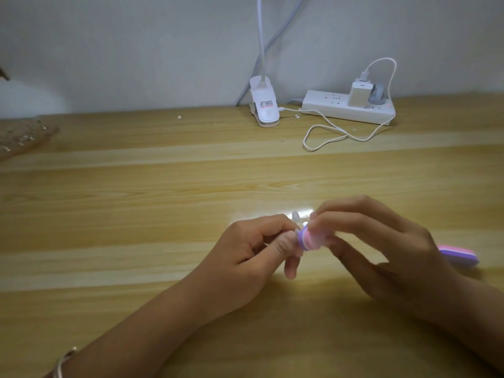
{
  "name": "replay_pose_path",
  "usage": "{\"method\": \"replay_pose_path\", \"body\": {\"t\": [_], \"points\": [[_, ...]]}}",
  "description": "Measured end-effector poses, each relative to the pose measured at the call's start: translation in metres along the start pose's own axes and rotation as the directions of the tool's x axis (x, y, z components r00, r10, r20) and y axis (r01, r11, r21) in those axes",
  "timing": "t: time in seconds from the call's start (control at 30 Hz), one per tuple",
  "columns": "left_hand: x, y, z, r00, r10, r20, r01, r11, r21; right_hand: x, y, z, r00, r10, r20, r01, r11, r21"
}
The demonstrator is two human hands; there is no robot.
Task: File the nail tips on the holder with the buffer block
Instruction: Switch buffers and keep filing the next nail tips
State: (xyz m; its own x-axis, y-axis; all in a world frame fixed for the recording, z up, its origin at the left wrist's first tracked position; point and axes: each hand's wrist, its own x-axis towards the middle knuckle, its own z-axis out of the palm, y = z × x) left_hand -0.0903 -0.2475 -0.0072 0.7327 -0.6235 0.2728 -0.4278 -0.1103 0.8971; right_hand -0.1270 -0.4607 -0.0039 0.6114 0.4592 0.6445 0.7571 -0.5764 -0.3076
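Note:
My right hand [381, 249] grips a pink, white and purple buffer block [390, 241]; one end shows at the fingertips and the other end sticks out behind the hand at the right. My left hand [253, 249] pinches a small clear nail tip [296, 217] between thumb and fingers. The block's near end touches the nail tip. The holder itself is mostly hidden inside my left fingers.
A wooden table [136, 214] carries a white clip lamp base [264, 107], a white power strip [349, 107] with a charger and a looping white cable [327, 137] at the back. A clear bag with small items [19, 137] lies far left.

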Motion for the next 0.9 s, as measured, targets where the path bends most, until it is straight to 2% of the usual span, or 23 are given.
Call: {"method": "replay_pose_path", "body": {"t": [0.17,0.33,0.47,0.63,0.77,0.9], "points": [[-0.002,0.0,-0.001,0.999,-0.005,0.031,0.007,0.999,-0.048,-0.002,-0.01,0.01,0.999,-0.05,0.005,0.05,0.998,0.041],[-0.002,0.0,0.0,0.999,-0.024,0.046,0.029,0.992,-0.124,-0.001,-0.001,0.002,1.0,0.012,-0.02,-0.012,0.999,0.036],[-0.002,-0.001,-0.001,0.999,-0.013,0.038,0.017,0.995,-0.101,-0.003,-0.011,0.011,0.998,-0.068,0.003,0.068,0.995,0.074],[-0.002,0.0,0.0,0.998,-0.025,0.056,0.033,0.988,-0.153,-0.001,-0.001,0.004,1.0,0.02,-0.021,-0.02,1.0,0.023],[-0.001,0.0,-0.001,0.999,-0.015,0.052,0.022,0.991,-0.136,-0.002,-0.011,0.012,0.997,-0.073,0.004,0.073,0.996,0.053],[-0.002,-0.001,0.0,0.998,-0.041,0.057,0.05,0.982,-0.18,-0.002,0.002,0.003,1.0,0.005,-0.024,-0.004,1.0,0.013]]}}
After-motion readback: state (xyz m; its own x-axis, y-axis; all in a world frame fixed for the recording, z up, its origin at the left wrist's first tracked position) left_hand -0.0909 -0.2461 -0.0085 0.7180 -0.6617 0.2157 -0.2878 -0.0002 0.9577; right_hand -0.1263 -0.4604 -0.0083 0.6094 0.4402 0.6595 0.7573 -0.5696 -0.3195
